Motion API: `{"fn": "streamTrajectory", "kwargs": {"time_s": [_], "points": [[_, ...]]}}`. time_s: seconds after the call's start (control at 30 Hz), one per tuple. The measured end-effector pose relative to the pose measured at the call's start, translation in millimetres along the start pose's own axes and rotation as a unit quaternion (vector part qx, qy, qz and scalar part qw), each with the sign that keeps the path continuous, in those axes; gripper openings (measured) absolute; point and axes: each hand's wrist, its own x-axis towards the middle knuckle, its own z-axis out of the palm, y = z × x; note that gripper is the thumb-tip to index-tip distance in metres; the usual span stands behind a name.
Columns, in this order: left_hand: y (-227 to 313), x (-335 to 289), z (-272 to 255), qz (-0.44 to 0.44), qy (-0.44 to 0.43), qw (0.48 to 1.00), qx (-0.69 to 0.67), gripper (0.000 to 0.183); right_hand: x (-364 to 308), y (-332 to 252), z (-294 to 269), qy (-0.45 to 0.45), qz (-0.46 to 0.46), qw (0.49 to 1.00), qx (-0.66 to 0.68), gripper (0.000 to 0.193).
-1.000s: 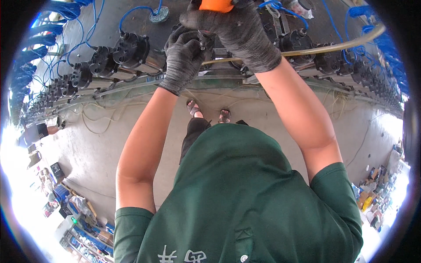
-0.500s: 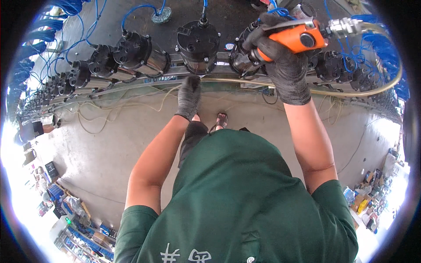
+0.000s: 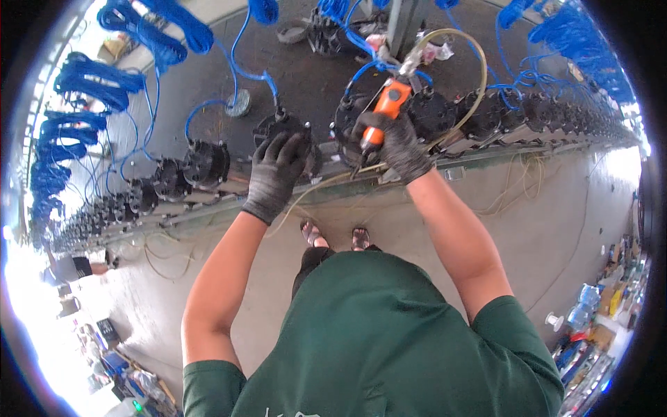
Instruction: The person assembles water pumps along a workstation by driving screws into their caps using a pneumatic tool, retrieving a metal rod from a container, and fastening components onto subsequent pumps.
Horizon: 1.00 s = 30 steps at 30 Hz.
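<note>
My gloved left hand (image 3: 274, 175) lies on a black-capped cylinder (image 3: 279, 123) that looks like a pump, its fingers bent over the cap. A blue cable rises from that cap. My gloved right hand (image 3: 403, 147) is wrapped around an orange pneumatic screwdriver (image 3: 393, 99). The tool tilts, its dark bit pointing down toward the rail in front of the neighbouring black-capped cylinder (image 3: 346, 115). I cannot tell whether the bit touches anything. A clear yellowish air hose (image 3: 482, 66) loops from the metal fitting at the tool's top.
Rows of similar cylinders (image 3: 207, 164) run left and right along a metal rail (image 3: 229, 201). Coiled blue cables (image 3: 142, 31) hang above. A grey post (image 3: 405, 28) stands behind. Loose hose (image 3: 167, 276) trails over the floor. Boxes and bottles (image 3: 585, 306) lie at the right.
My left hand has risen from below the rail onto a cylinder's cap. My right hand has drawn inward with the screwdriver, which now points more downward. The view has shifted.
</note>
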Motion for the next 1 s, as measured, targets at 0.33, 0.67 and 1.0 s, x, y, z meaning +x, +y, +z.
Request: {"fn": "streamTrajectory", "kwargs": {"time_s": [0.33, 0.67, 1.0], "points": [[-3.9, 37.5, -29.3, 0.144, -0.157, 0.975, 0.07, 0.049, -19.3, -21.9, 19.0, -0.048, -0.027, 0.998, 0.036, 0.039], [-17.7, 57.6, -102.6, -0.012, -0.193, 0.98, -0.048, 0.027, -8.9, -9.2, 7.5, -0.084, -0.031, 0.994, 0.068, 0.035], [-5.0, 39.2, -89.8, -0.108, 0.04, 0.95, -0.292, 0.019, -8.5, -12.3, 11.1, -0.096, -0.023, 0.994, 0.046, 0.035]]}}
